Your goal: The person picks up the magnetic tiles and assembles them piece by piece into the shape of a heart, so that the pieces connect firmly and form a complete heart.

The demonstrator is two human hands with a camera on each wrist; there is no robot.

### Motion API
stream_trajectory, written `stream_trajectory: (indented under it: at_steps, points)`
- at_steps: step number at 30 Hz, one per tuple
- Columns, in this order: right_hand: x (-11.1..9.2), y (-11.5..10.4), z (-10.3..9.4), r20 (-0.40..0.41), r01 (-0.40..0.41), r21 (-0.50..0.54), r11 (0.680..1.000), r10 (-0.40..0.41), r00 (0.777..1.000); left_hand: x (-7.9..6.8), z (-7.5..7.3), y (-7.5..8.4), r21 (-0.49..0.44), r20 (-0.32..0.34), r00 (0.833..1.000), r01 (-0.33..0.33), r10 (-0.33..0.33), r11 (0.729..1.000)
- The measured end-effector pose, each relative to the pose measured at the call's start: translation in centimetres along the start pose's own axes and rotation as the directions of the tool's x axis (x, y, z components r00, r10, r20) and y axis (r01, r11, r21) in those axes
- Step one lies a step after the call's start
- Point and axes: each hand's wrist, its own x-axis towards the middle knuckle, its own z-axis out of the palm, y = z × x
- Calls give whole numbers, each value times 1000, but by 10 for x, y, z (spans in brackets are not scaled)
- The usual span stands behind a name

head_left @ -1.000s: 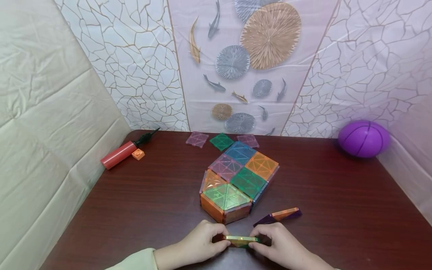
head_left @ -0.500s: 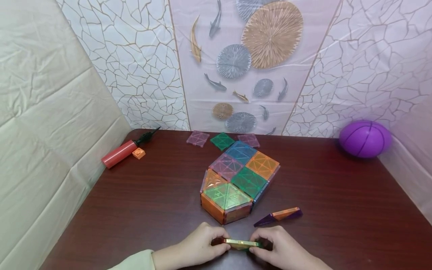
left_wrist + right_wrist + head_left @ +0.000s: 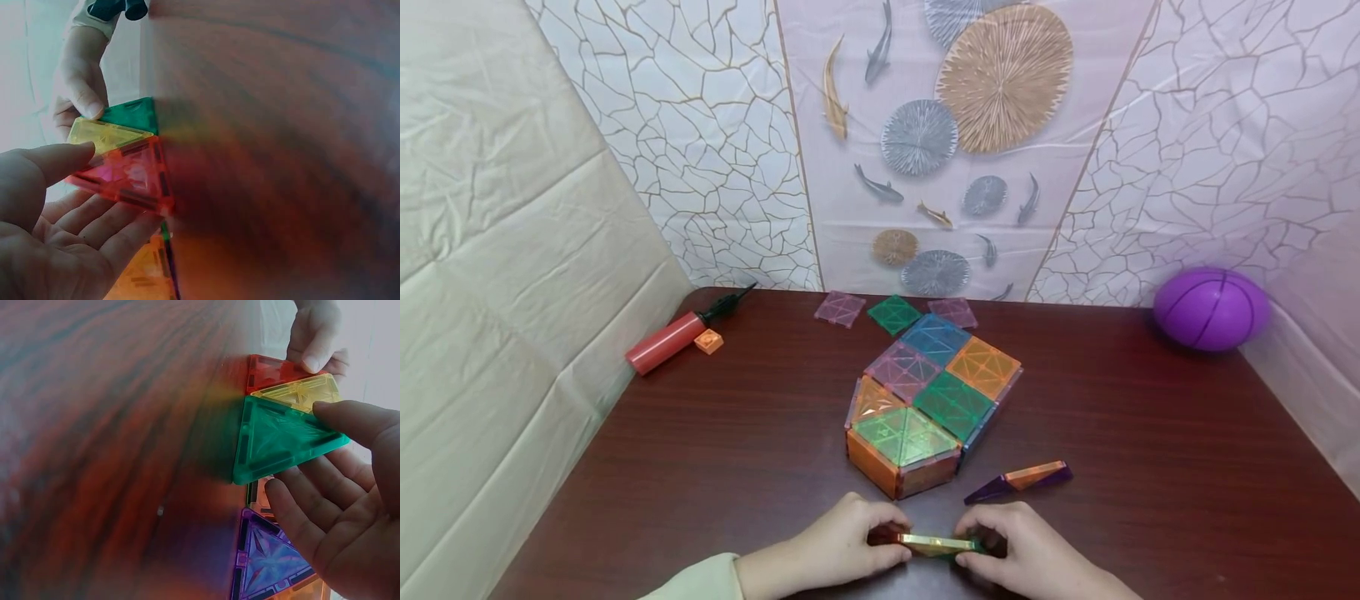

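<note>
At the near edge of the head view, my left hand (image 3: 850, 542) and right hand (image 3: 1022, 546) hold a short row of three joined triangular magnetic tiles upright on the table. My left thumb and fingers pinch the red triangle tile (image 3: 128, 172). Between the hands is the yellow triangle tile (image 3: 936, 545). The green triangle tile (image 3: 281, 437) is pinched by my right thumb and fingers. Just beyond stands a similar row of purple and orange tiles (image 3: 1033, 477), touched by neither hand. Farther back is a low box of magnetic tiles (image 3: 904, 373), its top made of squares and triangles.
Two pink square tiles (image 3: 840, 309) and a green square tile (image 3: 894, 314) lie behind the box. At the back left are a red hand pump (image 3: 664, 342) and a small orange square piece (image 3: 708, 341). A purple ball (image 3: 1212, 309) rests at the back right.
Both hands and the row of triangle tiles have shifted slightly toward me since the first frame. The box and the other row have stayed in place.
</note>
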Motion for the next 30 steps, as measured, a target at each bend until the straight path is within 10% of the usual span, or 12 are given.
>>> stream_trajectory:
  at_steps: [7,12,20,30]
  points:
    - [-1,0,-1,4,31,-24,999,-31,1000,1,-22,8,25,-61,990,-123,125,992]
    - [-3,-2,-3,-3,54,-30,998,-55,999,17,-61,15,111,-289,918,-251,273,962]
    - [-4,-4,-6,15,37,-19,999,-37,999,62,-125,-21,27,-549,836,16,1,999]
    - [-6,-1,-3,-7,106,-64,992,-107,994,118,-159,-116,58,-547,799,336,-252,940]
